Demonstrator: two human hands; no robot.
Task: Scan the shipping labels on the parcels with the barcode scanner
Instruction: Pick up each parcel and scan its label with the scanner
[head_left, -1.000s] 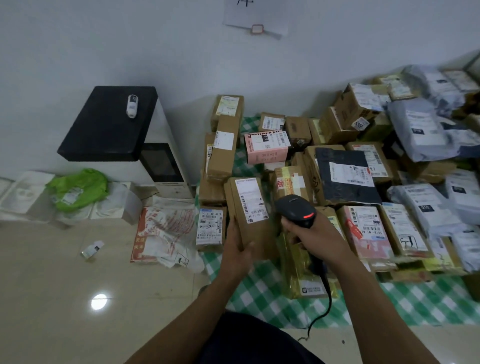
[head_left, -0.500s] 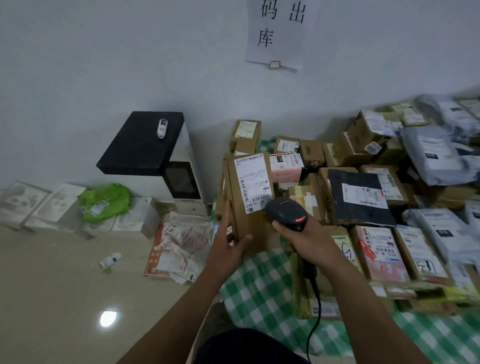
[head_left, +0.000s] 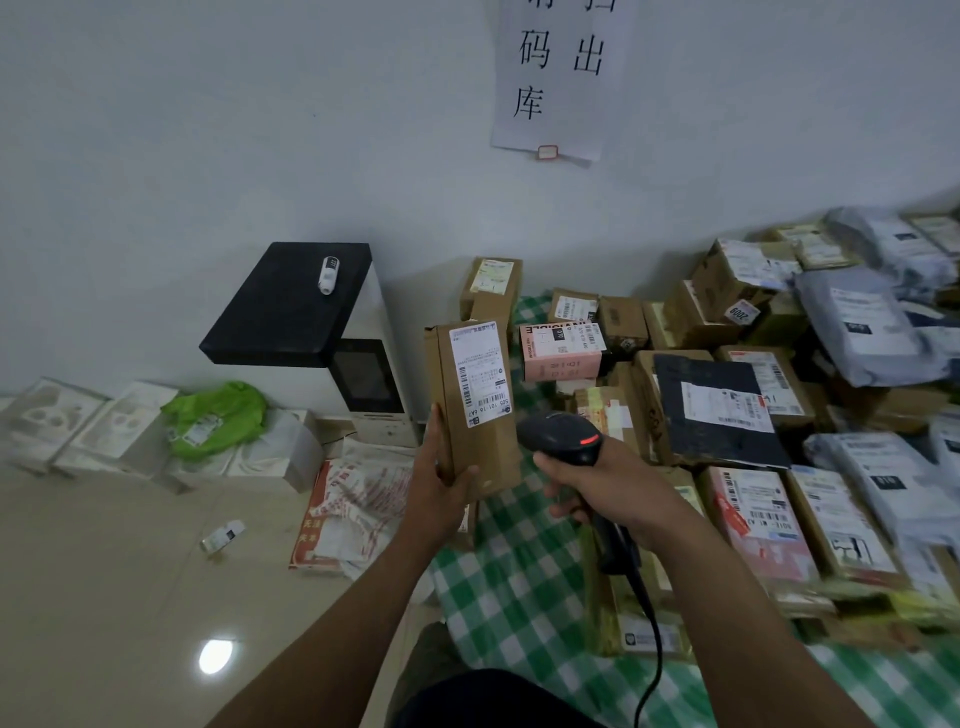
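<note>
My left grip (head_left: 441, 499) holds brown parcel (head_left: 483, 452) upright by bottom end, label (head_left: 480, 374) above grip. My right grip (head_left: 608, 488) clutches scanner (head_left: 563, 436) handle, head just beside parcel, red light on.

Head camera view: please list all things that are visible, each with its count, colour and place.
held parcel: one, brown, white label, upright, centre
barcode scanner: one, black, red light, right of the held parcel
checked cloth: one, green-white, on the floor
other parcels: many, brown, grey, pink, black, on the checked cloth, right
white device: one, black top, against the wall, left
green bag: one, left of the white device
paper sign: one, white, on the wall
small bottle: one, white, on the floor, left
left hand: one, grips the held parcel's lower end
right hand: one, grips the scanner's handle
</note>
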